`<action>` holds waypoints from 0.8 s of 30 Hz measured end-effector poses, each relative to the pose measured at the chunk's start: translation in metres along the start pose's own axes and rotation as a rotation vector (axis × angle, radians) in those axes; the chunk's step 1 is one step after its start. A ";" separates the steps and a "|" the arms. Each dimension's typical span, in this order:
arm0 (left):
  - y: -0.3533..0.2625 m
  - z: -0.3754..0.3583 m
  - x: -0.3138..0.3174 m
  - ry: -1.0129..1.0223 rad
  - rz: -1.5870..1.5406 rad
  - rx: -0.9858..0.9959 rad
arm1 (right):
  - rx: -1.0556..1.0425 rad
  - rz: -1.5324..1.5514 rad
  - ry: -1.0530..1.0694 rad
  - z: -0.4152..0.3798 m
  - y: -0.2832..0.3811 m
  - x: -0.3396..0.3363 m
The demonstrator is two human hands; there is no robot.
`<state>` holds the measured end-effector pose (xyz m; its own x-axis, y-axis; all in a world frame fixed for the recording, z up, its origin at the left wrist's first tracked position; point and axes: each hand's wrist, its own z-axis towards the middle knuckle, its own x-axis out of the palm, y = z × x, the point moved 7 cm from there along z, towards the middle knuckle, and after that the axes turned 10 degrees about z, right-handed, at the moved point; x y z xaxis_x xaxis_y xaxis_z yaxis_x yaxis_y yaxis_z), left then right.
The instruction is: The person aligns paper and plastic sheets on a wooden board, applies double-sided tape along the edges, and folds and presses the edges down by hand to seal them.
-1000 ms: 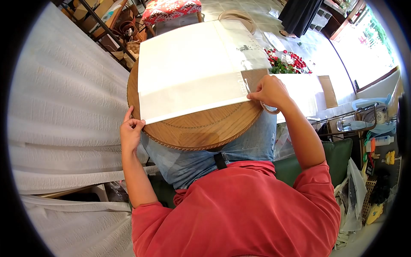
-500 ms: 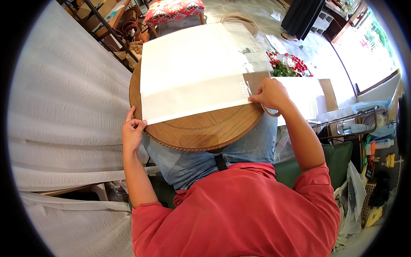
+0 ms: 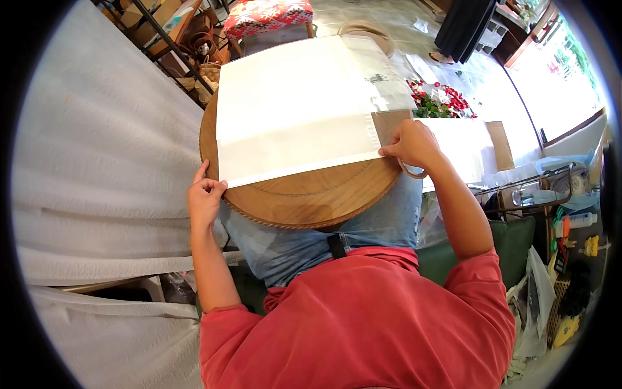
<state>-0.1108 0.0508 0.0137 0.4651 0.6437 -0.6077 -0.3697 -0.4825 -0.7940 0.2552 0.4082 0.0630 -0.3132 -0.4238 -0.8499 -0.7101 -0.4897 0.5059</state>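
Leaving a strip of wood btwn near edge of sheet (image 3: 285, 97) and rim of round table (image 3: 304, 201). Lying flat on wood, w/ curtain (image 3: 97, 142) to L, stool (image 3: 265, 16) beyond, flowers (image 3: 442, 100) far R. Pinching sheet's near L corner, fingertips narrow, w/ L hand (image 3: 225, 185); pinching near edge at R end, narrow too, w/ R hand (image 3: 382, 153).

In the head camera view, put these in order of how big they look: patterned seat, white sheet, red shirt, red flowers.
Largest to smallest:
1. Red shirt
2. White sheet
3. Patterned seat and red flowers, too alike to rank

The shirt is nearest the camera, so it looks bigger.
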 end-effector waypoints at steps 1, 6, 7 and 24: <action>0.000 0.000 0.000 0.002 -0.008 -0.008 | -0.008 0.004 0.004 0.000 0.002 -0.001; 0.006 -0.001 0.000 -0.045 -0.012 -0.002 | 0.072 -0.005 0.058 0.000 0.003 -0.001; 0.008 -0.001 -0.002 -0.069 0.002 0.018 | 0.073 -0.006 0.045 0.000 0.003 -0.001; -0.201 -0.036 0.200 0.655 -0.123 0.312 | 0.078 -0.024 0.082 -0.002 0.004 -0.001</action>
<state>0.0850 0.2547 0.0512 0.8672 0.1484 -0.4754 -0.4500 -0.1755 -0.8756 0.2544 0.4050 0.0658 -0.2453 -0.4755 -0.8448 -0.7646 -0.4409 0.4701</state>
